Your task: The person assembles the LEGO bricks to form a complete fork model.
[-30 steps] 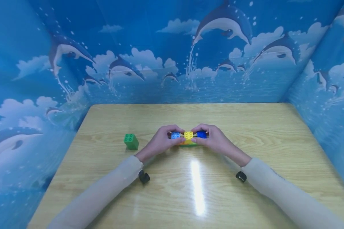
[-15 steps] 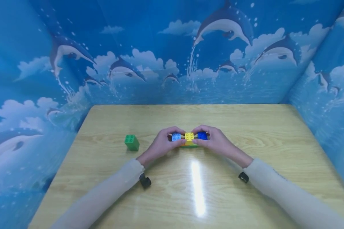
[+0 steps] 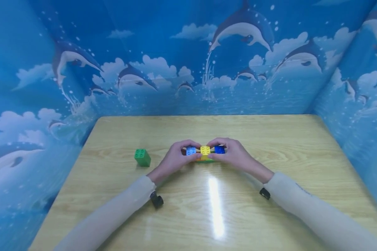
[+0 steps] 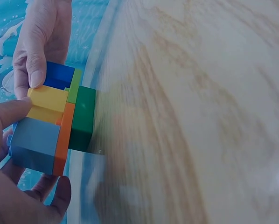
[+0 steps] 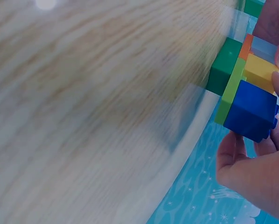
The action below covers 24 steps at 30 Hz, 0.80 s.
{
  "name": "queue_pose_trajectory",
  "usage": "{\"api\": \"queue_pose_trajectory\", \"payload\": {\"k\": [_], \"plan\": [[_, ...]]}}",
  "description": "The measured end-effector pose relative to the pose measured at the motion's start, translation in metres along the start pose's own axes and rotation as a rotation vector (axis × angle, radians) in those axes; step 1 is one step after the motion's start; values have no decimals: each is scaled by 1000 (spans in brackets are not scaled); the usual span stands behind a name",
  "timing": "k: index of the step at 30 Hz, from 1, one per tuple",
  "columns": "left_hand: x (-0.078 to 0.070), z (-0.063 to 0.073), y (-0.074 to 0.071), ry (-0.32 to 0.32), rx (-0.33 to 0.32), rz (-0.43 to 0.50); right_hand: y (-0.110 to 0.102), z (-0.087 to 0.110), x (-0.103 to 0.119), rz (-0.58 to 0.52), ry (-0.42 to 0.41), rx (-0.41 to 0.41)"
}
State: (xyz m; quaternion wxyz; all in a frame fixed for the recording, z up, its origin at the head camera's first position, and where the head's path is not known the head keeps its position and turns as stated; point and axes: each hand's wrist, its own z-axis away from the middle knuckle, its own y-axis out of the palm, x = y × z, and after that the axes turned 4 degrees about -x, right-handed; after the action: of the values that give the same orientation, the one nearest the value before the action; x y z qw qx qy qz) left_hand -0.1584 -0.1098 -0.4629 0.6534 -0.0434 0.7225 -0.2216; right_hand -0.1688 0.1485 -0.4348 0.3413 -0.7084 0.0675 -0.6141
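Note:
A small build of toy building bricks stands near the middle of the table in the head view. Its top row has a light blue brick (image 3: 191,150), a yellow brick (image 3: 205,150) and a dark blue brick (image 3: 219,150). Beneath them run a thin orange brick (image 4: 63,140) and a thin light green brick (image 5: 230,91), over a dark green brick (image 5: 223,67) at the bottom. My left hand (image 3: 178,152) pinches the yellow brick from the left, reaching around the light blue one. From the other side my right hand (image 3: 234,150) pinches the same yellow brick, its fingers around the dark blue one.
A tall green brick (image 3: 142,158) stands apart on the wooden table (image 3: 270,139), left of the left hand. Dolphin-print walls (image 3: 182,52) enclose the back and both sides. Each sleeve has a small black device (image 3: 157,200) at the wrist.

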Motion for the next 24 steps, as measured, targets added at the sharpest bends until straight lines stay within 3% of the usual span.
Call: {"api": "queue_pose_trajectory", "payload": {"k": [9,24], "plan": [[4,10,-1,19,-39,62,-1,-2,4,-3,40,6],[2,49,-8,2,-234,37,-2,-4,8,-1,68,25]]}}
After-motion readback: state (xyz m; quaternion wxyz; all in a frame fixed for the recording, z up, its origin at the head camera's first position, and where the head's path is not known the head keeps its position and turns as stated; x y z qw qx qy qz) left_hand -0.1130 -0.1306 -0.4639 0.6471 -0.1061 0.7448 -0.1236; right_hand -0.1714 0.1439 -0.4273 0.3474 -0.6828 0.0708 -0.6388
